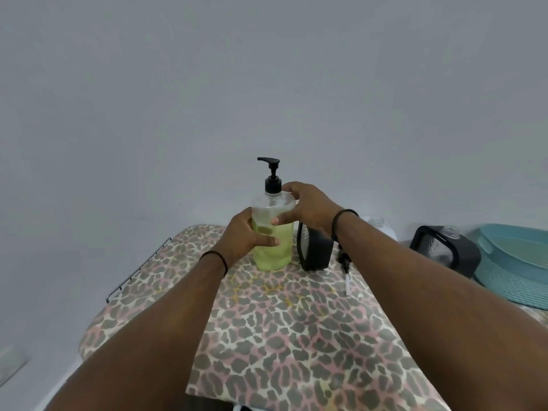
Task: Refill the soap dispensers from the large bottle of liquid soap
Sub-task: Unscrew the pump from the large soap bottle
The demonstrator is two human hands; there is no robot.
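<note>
As seen from the head camera, reading left to right:
Wire rack (pixel 139 268): a thin metal rail running along the left edge of the board, apart from both hands.
Ironing board (pixel 281 336): a surface covered in leopard-print fabric of grey, pink and cream, bearing the objects below.
Left hand (pixel 246 237): curled around the lower left side of the dispenser, thumb across its front and fingers wrapped behind; a dark band circles the wrist.
Soap dispenser (pixel 272 247): a clear bottle standing upright on the far end of the board, filled with yellow-green liquid to roughly two thirds of its height.
Pump head (pixel 271 173): black, seated on the bottle neck, nozzle pointing left.
Right hand (pixel 305 209): gripping the shoulder of the dispenser from the right, thumb on the front face, fingers curved over the top near the pump collar; a dark band on the wrist.
Black box (pixel 314 250): standing just beside the dispenser on its right, partly hidden by the right wrist.
Loose pump (pixel 345 268): a dark pump part with a pale tube, lying on the board under the right forearm.
Second black container (pixel 444 250): off the board, to the right.
Teal basket (pixel 516 262): at the far right edge, touching the second black container.
</note>
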